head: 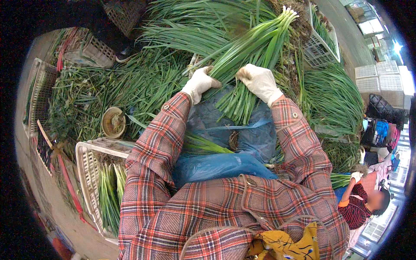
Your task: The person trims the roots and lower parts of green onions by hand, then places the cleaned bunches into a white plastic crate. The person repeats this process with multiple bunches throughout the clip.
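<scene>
A bunch of green onions [260, 35] lies slantwise before me, white ends at the upper right. My left hand [201, 83], in a white glove with soiled fingertips, is at the lower left side of its leaves. Thumb and fingers are apart there, and leaves hide whether they grip. On the other side my right hand [258, 81], gloved alike, has its fingers curled and pinched on leaves. Below it hang cut-looking leaf ends [239, 104]. Blue plastic sheeting [224, 167] covers my lap, with a loose green onion [211, 144] on it.
A white plastic crate [86, 146] of green onions stands at the left, near a small bowl [113, 123]. Leaf scraps [81, 94] cover the floor. More green onions [331, 94] lie at right, below another crate [320, 48]. A co-worker [357, 201] sits at far right.
</scene>
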`<state>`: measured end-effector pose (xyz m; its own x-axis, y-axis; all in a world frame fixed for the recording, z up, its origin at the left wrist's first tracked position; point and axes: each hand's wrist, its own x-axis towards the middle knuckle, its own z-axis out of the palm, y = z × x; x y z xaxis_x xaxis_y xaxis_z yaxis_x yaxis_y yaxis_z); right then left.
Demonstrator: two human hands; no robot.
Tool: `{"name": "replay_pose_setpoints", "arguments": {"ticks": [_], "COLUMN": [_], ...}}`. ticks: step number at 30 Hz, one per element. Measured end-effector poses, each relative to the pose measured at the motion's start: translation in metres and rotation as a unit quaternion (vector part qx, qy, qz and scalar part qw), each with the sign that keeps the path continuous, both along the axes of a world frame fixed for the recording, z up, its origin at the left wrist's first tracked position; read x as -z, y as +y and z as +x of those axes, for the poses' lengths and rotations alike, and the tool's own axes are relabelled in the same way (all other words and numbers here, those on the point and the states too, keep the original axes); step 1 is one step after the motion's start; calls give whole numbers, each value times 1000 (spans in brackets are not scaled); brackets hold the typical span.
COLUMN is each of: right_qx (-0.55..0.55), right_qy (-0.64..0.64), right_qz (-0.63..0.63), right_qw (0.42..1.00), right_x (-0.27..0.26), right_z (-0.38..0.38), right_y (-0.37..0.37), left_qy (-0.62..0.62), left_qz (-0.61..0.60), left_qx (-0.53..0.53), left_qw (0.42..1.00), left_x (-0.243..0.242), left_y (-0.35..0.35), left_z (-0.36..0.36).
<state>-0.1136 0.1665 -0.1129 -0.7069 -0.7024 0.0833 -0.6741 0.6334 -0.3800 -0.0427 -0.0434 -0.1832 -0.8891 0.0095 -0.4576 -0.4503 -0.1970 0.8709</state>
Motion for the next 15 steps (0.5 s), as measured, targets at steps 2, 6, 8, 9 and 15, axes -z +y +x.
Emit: {"name": "replay_pose_setpoints", "arguments": {"ticks": [2,6,8,9,15], "right_qx": [73,155,158,158,-37], "right_qy": [-55,-125,-255,-319,-96], "right_qz": [-5,-124,-212,-252,-24], "right_qw": [996,972,930,900,994], "right_x": [3,23,25,19,-9], "right_z": [-1,-9,-10,-5,20], "right_y": [-3,-11,1,1,4], "left_qy": [3,11,7,3,16], "left_qz": [-10,-18,-23,-24,-10], "left_qx": [5,4,5,4,11], "left_qw": [1000,1000,1000,1000,1000], "left_x": [-1,-7,-5,-3,1], "left_y": [1,0,-1,-2,-1], "left_z": [0,2,-2,-2,-1]}}
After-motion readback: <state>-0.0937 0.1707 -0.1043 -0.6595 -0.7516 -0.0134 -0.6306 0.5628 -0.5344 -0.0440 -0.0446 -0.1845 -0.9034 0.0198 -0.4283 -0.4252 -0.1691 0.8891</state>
